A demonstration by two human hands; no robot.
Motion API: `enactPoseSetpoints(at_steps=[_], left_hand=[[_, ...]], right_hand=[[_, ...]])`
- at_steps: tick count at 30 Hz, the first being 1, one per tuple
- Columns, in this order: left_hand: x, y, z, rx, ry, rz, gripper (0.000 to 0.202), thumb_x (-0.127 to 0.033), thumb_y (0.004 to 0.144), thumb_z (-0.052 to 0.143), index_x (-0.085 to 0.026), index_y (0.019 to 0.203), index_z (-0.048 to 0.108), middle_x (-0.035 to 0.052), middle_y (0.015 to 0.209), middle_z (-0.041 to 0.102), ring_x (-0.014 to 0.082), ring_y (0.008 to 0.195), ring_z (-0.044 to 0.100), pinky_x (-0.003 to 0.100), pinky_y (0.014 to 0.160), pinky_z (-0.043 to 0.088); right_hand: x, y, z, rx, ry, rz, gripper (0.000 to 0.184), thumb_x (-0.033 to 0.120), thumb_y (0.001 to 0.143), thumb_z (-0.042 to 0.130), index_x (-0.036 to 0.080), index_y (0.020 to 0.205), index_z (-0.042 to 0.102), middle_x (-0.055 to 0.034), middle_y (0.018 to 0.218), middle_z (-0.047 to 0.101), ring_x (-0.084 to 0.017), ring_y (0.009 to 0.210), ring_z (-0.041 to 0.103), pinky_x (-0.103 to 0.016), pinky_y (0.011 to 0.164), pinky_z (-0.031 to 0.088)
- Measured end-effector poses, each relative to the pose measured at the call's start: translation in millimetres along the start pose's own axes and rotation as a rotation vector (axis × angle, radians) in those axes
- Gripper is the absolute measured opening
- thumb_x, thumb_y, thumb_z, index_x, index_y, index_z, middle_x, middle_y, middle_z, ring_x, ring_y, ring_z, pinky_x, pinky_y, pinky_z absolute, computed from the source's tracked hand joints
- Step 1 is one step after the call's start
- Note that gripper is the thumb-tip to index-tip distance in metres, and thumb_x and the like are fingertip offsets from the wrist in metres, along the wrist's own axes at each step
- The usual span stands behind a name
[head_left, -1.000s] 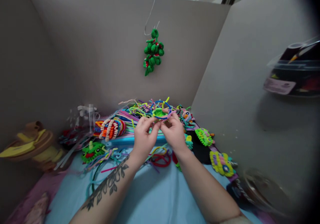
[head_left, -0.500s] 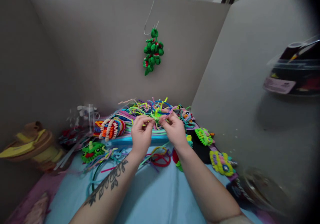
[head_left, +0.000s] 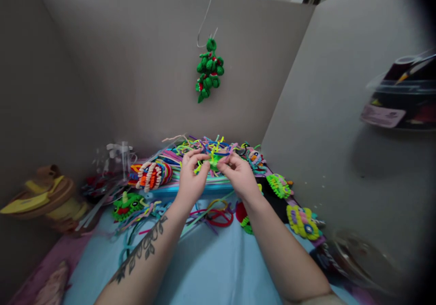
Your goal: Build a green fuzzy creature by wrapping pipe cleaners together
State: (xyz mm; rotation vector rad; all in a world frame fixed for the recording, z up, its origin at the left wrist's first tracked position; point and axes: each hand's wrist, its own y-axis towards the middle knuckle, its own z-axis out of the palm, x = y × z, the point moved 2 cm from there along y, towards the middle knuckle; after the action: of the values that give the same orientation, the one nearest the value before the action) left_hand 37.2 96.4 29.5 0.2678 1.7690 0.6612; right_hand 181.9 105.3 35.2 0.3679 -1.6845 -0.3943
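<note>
A small bright green pipe-cleaner piece (head_left: 214,162) is held up between my hands, with yellow-green ends sticking up from it. My left hand (head_left: 192,175) has its thumb and index finger at the left side of the piece, a small gap showing between them. Pinched on the right side of it is my right hand (head_left: 240,173). Behind and below them is a blue tray (head_left: 204,190) heaped with loose pipe cleaners (head_left: 170,156) in many colours. The finer shape of the green piece is too small to make out.
An orange-and-cream striped pipe-cleaner fish (head_left: 151,175) and a green horned figure (head_left: 126,206) lie left. Yellow-green figures (head_left: 301,222) lie right. Loose coloured strands (head_left: 218,216) rest on the blue cloth (head_left: 204,268). A green bunch (head_left: 209,71) hangs from a wire; grey panels surround the table.
The left fingers have loosened a little and lifted at the green piece. The right hand keeps its pinch, almost in place. The view has shifted slightly.
</note>
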Motion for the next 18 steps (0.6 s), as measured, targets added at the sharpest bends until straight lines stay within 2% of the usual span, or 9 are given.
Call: enactPoseSetpoints(at_steps=[3, 6, 12, 15, 18], left_hand=[[-2, 1, -0.9, 0.016, 0.056, 0.034, 0.007, -0.023, 0.079, 0.061, -0.02, 0.08, 0.067, 0.0094, 0.117, 0.055, 0.0239, 0.118, 0.05, 0.041, 0.099, 0.041], [0, 3, -3.0, 0.034, 0.1, 0.039, 0.008, -0.024, 0.078, 0.062, -0.019, 0.074, 0.067, 0.0099, 0.117, 0.055, 0.0256, 0.119, 0.05, 0.044, 0.104, 0.036], [-2, 5, -6.1, 0.172, 0.177, 0.114, 0.014, -0.022, 0.08, 0.058, -0.018, 0.067, 0.06, 0.0108, 0.129, 0.049, 0.028, 0.129, 0.042, 0.047, 0.108, 0.031], [-3, 4, -5.2, 0.128, 0.214, 0.175, 0.013, -0.021, 0.083, 0.054, -0.018, 0.07, 0.057, 0.0129, 0.129, 0.047, 0.0273, 0.129, 0.041, 0.046, 0.108, 0.03], [3, 5, -4.9, 0.051, 0.203, 0.13, 0.012, -0.021, 0.083, 0.052, -0.018, 0.071, 0.056, 0.0125, 0.122, 0.049, 0.0258, 0.124, 0.044, 0.044, 0.106, 0.033]], right_hand=[[0, 0, -1, -0.003, -0.047, -0.028, 0.022, 0.039, 0.073, 0.066, 0.018, 0.066, 0.064, -0.0038, 0.084, 0.057, -0.018, 0.08, 0.056, -0.031, 0.07, 0.048], [-1, 1, -2, 0.038, -0.073, -0.04, 0.022, 0.038, 0.074, 0.066, 0.019, 0.065, 0.065, -0.0039, 0.084, 0.06, -0.02, 0.086, 0.057, -0.032, 0.075, 0.048], [-5, 4, -6, 0.168, -0.029, -0.027, 0.028, 0.042, 0.075, 0.066, 0.017, 0.061, 0.063, -0.001, 0.075, 0.059, -0.016, 0.076, 0.057, -0.029, 0.072, 0.046], [-7, 4, -7, 0.183, 0.01, 0.014, 0.033, 0.048, 0.073, 0.067, 0.017, 0.064, 0.065, -0.0004, 0.072, 0.059, -0.015, 0.07, 0.056, -0.029, 0.068, 0.046], [-11, 5, -10, 0.186, 0.098, 0.066, 0.036, 0.053, 0.076, 0.064, 0.018, 0.079, 0.07, -0.0017, 0.079, 0.065, -0.016, 0.069, 0.059, -0.03, 0.067, 0.048]])
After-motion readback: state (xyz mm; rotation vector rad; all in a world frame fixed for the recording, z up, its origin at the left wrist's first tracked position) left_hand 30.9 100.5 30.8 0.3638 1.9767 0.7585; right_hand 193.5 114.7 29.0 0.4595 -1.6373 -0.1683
